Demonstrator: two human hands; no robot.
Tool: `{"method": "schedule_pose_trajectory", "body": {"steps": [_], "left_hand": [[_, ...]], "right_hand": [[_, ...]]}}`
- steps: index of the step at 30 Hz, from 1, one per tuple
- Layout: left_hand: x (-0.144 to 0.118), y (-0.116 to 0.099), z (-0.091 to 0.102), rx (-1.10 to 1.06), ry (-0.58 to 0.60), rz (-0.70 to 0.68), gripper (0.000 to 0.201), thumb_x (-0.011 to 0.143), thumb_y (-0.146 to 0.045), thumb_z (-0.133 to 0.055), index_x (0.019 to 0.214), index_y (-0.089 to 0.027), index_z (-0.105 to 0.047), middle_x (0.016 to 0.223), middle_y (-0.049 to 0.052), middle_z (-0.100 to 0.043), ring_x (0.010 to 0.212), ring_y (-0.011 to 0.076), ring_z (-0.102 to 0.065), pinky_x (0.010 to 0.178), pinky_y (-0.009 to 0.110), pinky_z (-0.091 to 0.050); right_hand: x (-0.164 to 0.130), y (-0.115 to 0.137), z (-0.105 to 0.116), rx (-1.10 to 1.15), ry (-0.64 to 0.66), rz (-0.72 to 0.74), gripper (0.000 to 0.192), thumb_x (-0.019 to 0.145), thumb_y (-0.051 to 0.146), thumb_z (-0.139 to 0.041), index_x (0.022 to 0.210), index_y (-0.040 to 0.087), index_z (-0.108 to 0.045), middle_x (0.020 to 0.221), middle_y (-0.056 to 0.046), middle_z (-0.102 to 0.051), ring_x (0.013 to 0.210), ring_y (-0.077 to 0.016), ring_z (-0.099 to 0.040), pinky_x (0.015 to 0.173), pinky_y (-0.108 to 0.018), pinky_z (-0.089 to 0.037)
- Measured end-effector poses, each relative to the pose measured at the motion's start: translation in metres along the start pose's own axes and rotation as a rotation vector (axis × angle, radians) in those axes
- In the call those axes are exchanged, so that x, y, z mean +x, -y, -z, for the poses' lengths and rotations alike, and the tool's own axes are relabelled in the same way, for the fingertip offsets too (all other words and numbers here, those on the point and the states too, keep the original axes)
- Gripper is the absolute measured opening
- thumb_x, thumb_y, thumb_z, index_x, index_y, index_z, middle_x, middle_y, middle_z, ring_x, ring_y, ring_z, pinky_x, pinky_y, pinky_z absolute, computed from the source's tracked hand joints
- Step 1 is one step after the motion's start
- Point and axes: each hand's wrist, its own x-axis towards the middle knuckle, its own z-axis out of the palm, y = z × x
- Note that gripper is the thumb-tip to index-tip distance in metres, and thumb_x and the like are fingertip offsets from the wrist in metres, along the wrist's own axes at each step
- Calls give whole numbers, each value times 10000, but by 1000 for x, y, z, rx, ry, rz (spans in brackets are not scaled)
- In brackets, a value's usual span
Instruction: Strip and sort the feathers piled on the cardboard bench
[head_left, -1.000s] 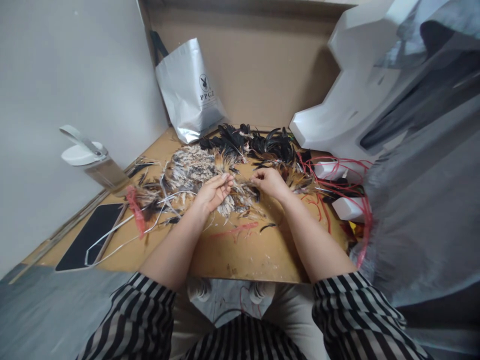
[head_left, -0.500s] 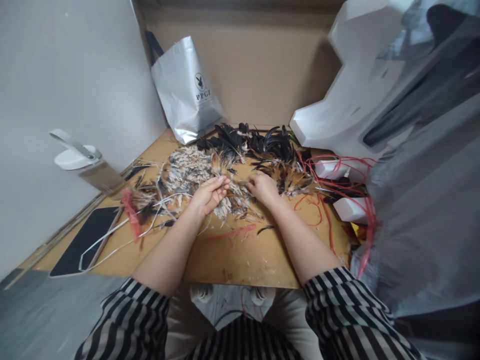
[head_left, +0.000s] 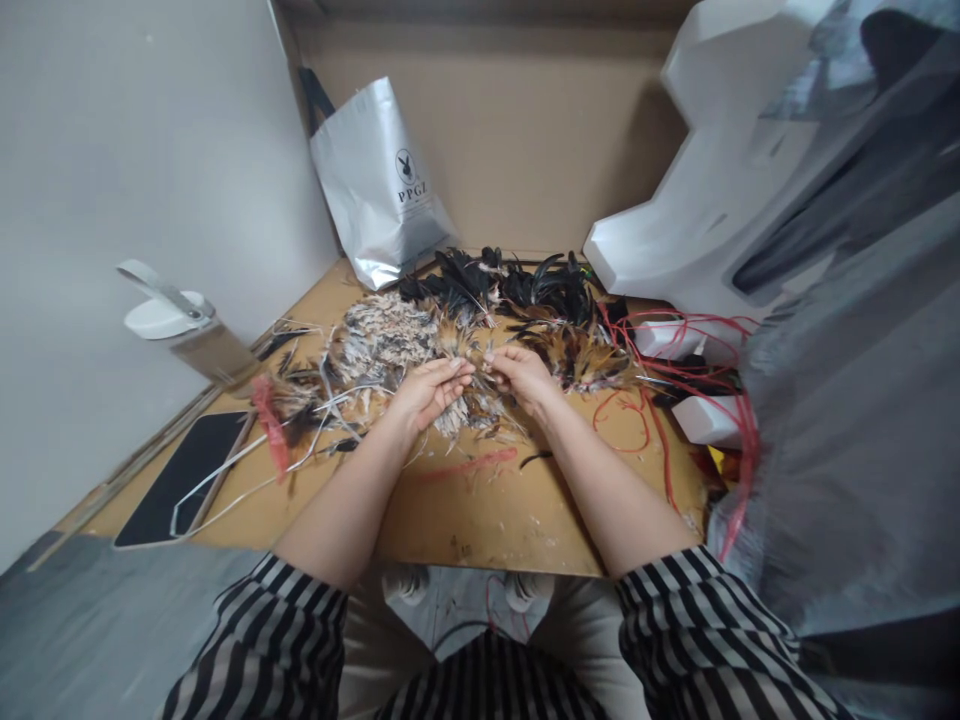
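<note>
On a brown wooden table (head_left: 480,505) lies a spread of feathers. Speckled grey-white feathers (head_left: 382,340) sit left of centre, black feathers (head_left: 517,282) at the back, and orange-brown feathers (head_left: 581,360) to the right. My left hand (head_left: 429,390) and my right hand (head_left: 519,376) meet over the middle of the pile, fingertips almost touching. Both pinch a small feather (head_left: 478,367) between them.
A silver paper bag (head_left: 382,185) leans at the back. A bottle with a white flip lid (head_left: 184,325) stands left, a black phone (head_left: 180,478) and white strips (head_left: 247,455) beside it. Red cords (head_left: 667,400) and white foam pieces (head_left: 705,420) crowd the right.
My right hand has moved left toward my left hand, and the fingertips have come together over the pile.
</note>
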Motion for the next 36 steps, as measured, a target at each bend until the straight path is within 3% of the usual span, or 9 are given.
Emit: {"method": "schedule_pose_trajectory", "body": {"steps": [5, 11, 20, 36], "left_hand": [[-3, -1, -4, -4, 3, 1, 76, 733, -96, -589, 785, -71, -638, 787, 84, -678, 614, 81, -620, 540, 143, -486], [-2, 1, -6, -5, -11, 1, 61, 736, -77, -580, 761, -66, -635, 724, 69, -671, 568, 62, -604, 520, 126, -468], [0, 7, -1, 85, 14, -7, 64, 720, -97, -608, 762, -64, -643, 765, 108, -682, 713, 119, -648, 707, 193, -502], [-2, 5, -6, 127, 22, 18, 72, 720, -139, -622, 756, -77, -636, 678, 60, -662, 550, 50, -595, 507, 111, -453]], "right_hand": [[-1, -2, -2, -68, -9, -1, 302, 529, 388, -717, 646, 153, -568, 468, 62, -474, 399, -40, -350, 392, -177, -231], [-6, 1, -8, -91, 9, 105, 271, 522, 349, -731, 639, 150, -590, 518, 55, -524, 439, -42, -372, 440, -189, -270], [-2, -2, -5, 40, 29, 39, 265, 541, 346, -725, 665, 159, -583, 469, 64, -468, 422, -46, -360, 408, -182, -233], [-7, -5, -16, 9, 14, 87, 259, 551, 369, -708, 660, 162, -598, 472, 59, -465, 409, -45, -325, 404, -192, -215]]}}
